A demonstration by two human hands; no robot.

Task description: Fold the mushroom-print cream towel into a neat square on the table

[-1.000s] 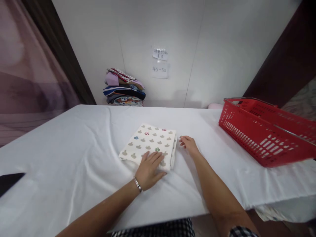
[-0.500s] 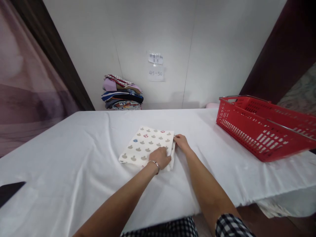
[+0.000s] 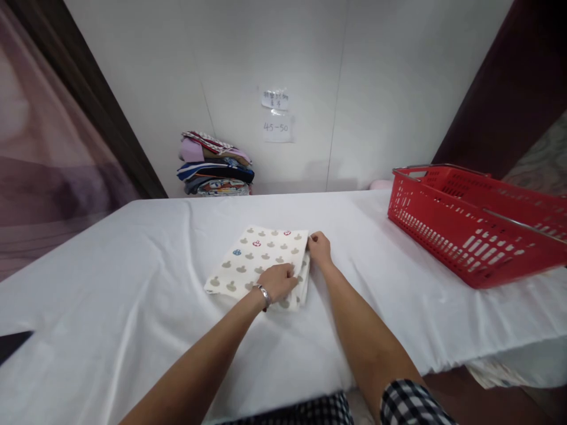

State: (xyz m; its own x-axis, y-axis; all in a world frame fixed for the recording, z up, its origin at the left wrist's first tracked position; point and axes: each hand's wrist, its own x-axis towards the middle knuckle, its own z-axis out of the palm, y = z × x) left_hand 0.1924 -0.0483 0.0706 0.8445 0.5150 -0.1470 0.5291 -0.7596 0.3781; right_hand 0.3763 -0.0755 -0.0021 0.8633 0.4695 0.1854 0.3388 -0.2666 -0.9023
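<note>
A folded cream cloth (image 3: 254, 260) printed with small grey, red and blue shapes lies in the middle of the white-covered table (image 3: 133, 283). My left hand (image 3: 278, 281), with a bracelet at the wrist, rests on the cloth's near right part with fingers curled over its right edge. My right hand (image 3: 318, 247) pinches the cloth's far right corner.
A red plastic basket (image 3: 465, 224) stands on the table at the right. A stack of folded clothes (image 3: 215, 165) sits against the white wall behind the table, beside two paper notes (image 3: 275, 115). A dark flat object (image 3: 11, 343) lies at the left edge.
My left hand went from lying flat on the cloth to curling over its right edge. My right hand moved from the bare table onto the cloth's far right corner.
</note>
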